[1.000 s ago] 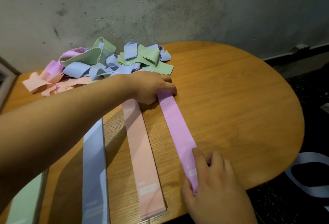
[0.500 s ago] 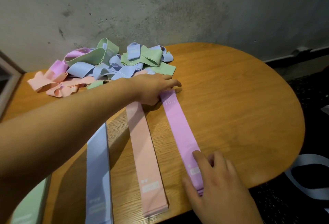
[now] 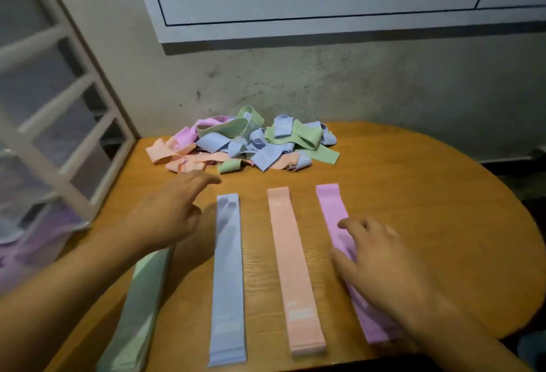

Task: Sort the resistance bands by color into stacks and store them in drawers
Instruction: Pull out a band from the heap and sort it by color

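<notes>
Here, four bands flat on table: green, blue, peach, purple. Left hand released, empty, above table. Right hand spread, covering purple. Pile against wall; drawers left.

Count taken from the head view. One rounded wooden table. Four flat elastic resistance bands laid out lengthwise on its near side, one per colour: one green band at far left, one blue band, one peach band, one purple band at right. One tangled pile of mixed-colour bands at the far edge; its contents cannot be counted. Two bare hands. One white drawer unit at left.
</notes>
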